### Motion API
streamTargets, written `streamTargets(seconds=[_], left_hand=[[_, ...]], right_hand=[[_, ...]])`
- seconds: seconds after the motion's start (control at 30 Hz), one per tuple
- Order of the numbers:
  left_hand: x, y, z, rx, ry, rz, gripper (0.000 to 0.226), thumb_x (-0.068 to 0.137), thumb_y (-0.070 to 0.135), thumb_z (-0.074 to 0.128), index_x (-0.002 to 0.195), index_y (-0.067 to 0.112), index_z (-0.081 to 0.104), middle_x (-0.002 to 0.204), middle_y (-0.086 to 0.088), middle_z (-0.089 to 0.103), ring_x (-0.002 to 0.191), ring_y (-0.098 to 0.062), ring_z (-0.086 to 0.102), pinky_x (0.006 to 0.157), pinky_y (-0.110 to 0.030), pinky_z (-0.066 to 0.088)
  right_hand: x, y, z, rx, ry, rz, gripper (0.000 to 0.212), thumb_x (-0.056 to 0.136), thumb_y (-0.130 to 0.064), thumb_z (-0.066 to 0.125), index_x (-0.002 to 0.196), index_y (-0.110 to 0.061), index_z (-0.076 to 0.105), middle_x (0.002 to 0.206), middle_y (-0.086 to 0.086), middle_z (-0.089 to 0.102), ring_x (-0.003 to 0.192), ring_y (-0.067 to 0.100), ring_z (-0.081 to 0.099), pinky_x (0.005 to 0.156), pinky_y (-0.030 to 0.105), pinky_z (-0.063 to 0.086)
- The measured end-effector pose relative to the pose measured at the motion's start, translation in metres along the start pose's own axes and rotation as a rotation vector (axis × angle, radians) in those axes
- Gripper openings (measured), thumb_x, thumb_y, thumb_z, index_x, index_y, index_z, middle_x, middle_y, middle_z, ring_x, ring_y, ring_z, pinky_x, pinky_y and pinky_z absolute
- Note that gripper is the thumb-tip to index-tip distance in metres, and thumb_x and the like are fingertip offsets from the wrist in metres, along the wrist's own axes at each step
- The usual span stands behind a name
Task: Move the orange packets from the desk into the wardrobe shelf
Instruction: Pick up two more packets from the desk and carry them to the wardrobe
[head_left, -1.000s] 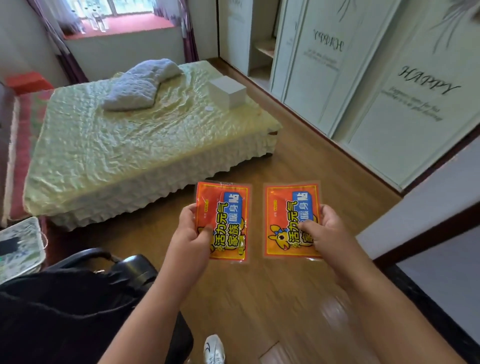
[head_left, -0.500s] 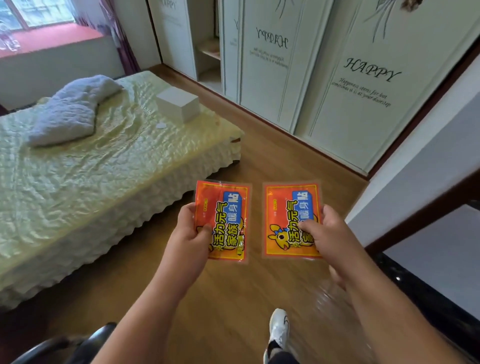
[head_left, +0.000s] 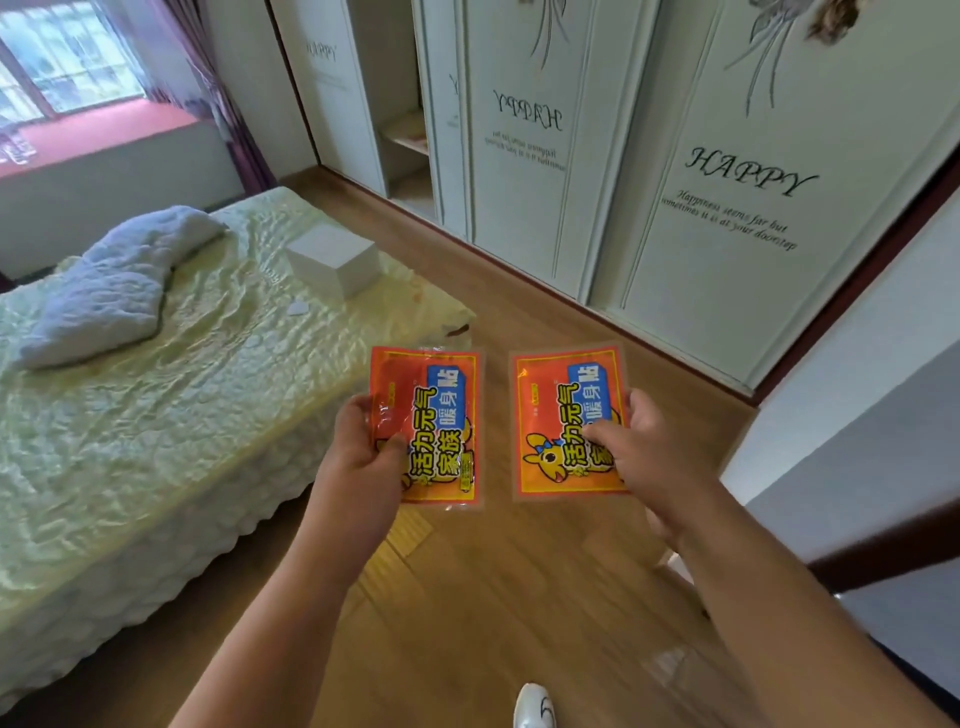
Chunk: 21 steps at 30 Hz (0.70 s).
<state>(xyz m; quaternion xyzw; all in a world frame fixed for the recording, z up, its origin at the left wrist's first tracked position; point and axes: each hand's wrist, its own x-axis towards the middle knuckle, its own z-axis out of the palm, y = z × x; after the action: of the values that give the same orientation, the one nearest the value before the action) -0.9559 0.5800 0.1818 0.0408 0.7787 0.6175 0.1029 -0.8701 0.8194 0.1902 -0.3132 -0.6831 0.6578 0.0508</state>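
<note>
Orange packets (head_left: 436, 415) (head_left: 561, 415) pinched upright, one per outstretched left hand (head_left: 363, 447) and right hand (head_left: 631, 452)

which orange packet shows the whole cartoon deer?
The flat orange plastic packet gripped by the right hand. On the orange packet in the left hand, the thumb covers that lower-left corner.

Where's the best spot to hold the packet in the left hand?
Judging by its flat, thin shape, the left orange packet is best pinched at its lower left edge, coming from the side, thumb on top, as the left hand holds it now.
</note>
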Motion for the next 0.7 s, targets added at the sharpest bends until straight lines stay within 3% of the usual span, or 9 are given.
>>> streamTargets(seconds=[0.27,0.47,0.6,0.7], left_hand=[[0.079,0.017,0.052,-0.034,-0.041,-0.04,0.039,0.102,0.009,0.051,0.108,0.048,0.055,0.105,0.005,0.077,0.092,-0.016,0.075,0.083,-0.049,0.061],[0.154,0.018,0.078,-0.023,-0.1,-0.051,0.035,0.101,0.012,0.053,0.108,0.046,0.055,0.106,0.006,0.076,0.094,-0.015,0.075,0.081,-0.046,0.06],[0.22,0.026,0.089,-0.04,-0.166,-0.057,0.029,0.093,0.026,0.055,0.111,0.048,0.054,0.111,0.004,0.075,0.099,-0.021,0.074,0.087,-0.058,0.058],[0.27,0.036,0.096,-0.049,-0.209,-0.035,0.034,0.097,0.022,0.054,0.104,0.055,0.054,0.109,0.004,0.075,0.097,-0.019,0.075,0.087,-0.057,0.058]], right_hand=[[0.075,-0.029,-0.031,-0.019,0.032,0.003,0.016,0.101,-0.017,0.063,0.111,-0.029,0.06,0.094,-0.006,0.08,0.078,0.009,0.079,0.074,0.036,0.062],[0.14,-0.043,-0.032,-0.075,0.097,0.032,0.018,0.099,-0.02,0.064,0.11,-0.033,0.062,0.093,-0.008,0.081,0.083,0.012,0.08,0.087,0.049,0.064],[0.189,-0.06,-0.026,-0.109,0.157,0.036,0.015,0.099,-0.027,0.064,0.109,-0.038,0.061,0.095,-0.01,0.081,0.085,0.012,0.08,0.09,0.052,0.063],[0.225,-0.079,-0.018,-0.103,0.209,0.046,0.015,0.099,-0.028,0.065,0.11,-0.038,0.061,0.099,-0.01,0.08,0.089,0.014,0.079,0.092,0.053,0.061]])
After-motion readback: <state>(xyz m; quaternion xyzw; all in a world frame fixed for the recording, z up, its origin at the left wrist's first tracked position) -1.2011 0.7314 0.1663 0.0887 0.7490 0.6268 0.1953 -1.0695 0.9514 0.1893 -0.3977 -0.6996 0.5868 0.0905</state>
